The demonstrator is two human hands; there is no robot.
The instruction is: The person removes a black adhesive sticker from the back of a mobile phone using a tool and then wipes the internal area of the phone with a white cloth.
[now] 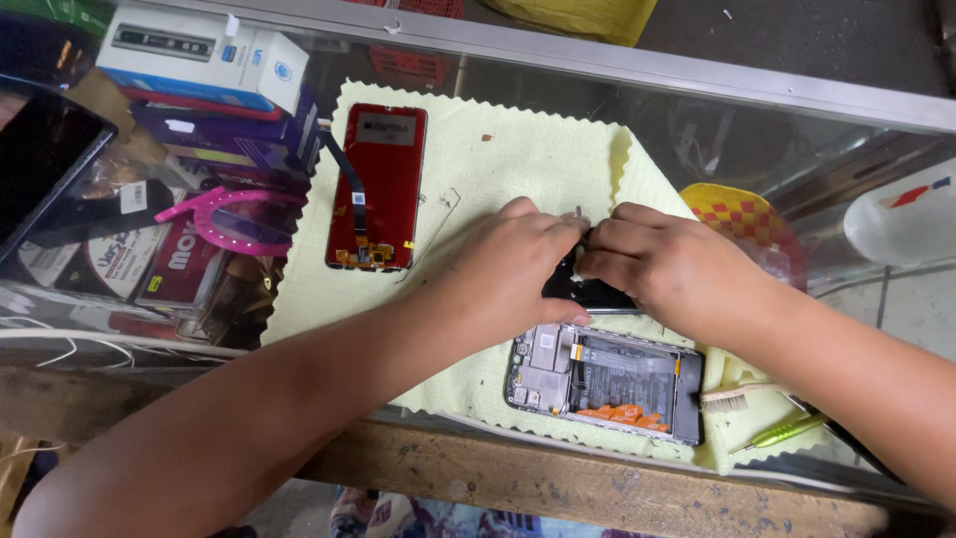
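Both my hands meet over a pale yellow cloth (498, 149) on a glass counter. My left hand (513, 264) and my right hand (667, 264) pinch a small black phone part (588, 291) between their fingertips; most of it is hidden under the fingers. Just below them lies an opened phone body (607, 382) with its circuit board, battery and orange flex showing. A red screen panel (378, 184) with a dangling black flex cable lies flat on the cloth to the left.
A small brush (727, 399) and a green-handled screwdriver (782, 432) lie at the cloth's right edge. Boxes (199, 55) and a pink band (234, 214) show under the glass at left. A dark phone (45, 159) sits far left. The wooden counter edge (558, 478) runs along the front.
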